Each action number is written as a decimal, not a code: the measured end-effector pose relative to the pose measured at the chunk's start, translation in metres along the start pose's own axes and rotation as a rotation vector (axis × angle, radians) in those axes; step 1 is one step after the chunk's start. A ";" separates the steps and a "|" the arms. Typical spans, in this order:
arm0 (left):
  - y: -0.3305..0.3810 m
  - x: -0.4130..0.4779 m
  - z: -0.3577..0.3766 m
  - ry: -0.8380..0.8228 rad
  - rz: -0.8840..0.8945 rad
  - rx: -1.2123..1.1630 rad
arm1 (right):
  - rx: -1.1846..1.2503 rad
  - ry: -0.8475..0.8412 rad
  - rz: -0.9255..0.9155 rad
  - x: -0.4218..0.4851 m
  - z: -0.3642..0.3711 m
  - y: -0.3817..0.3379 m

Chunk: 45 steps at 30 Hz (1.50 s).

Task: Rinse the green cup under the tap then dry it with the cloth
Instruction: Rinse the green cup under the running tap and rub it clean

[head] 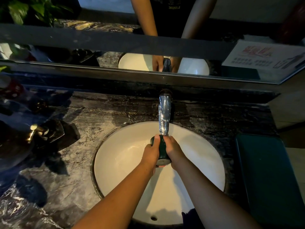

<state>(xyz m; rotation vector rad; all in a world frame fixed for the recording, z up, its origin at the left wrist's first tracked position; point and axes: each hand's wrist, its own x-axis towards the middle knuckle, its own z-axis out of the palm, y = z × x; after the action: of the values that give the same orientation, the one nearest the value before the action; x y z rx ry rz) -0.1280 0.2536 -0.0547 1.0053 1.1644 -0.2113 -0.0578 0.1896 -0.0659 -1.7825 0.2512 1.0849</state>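
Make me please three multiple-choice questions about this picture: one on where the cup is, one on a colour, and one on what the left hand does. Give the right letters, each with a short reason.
1. Where is the green cup?
A. On the counter.
B. Under the tap, over the sink.
C. On the tray at the right.

2. What colour is the sink basin?
A. Black.
B. White.
C. Red.

3. What does the left hand do?
A. Rests flat on the counter.
B. Hangs idle.
C. Grips the cup.

Answers:
1 B: the cup is just below the spout, above the basin.
2 B: the bowl is plain white.
3 C: its fingers curl round the cup, as those of the right hand also do.
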 end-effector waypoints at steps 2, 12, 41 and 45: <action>0.002 -0.002 -0.003 -0.040 -0.015 -0.074 | 0.150 -0.001 0.081 -0.002 -0.003 -0.001; 0.005 -0.007 -0.006 -0.023 -0.086 -0.026 | -0.051 -0.049 0.008 -0.007 0.000 0.006; 0.003 -0.008 -0.016 -0.140 -0.091 -0.257 | 0.293 -0.040 0.140 -0.008 0.000 0.008; 0.010 -0.005 -0.009 -0.021 -0.035 -0.002 | 0.221 -0.054 0.131 -0.008 0.002 0.007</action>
<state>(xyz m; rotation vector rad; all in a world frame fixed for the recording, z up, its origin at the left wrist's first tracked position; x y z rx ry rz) -0.1305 0.2645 -0.0455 0.9792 1.1638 -0.2479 -0.0677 0.1858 -0.0650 -1.5551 0.4426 1.1490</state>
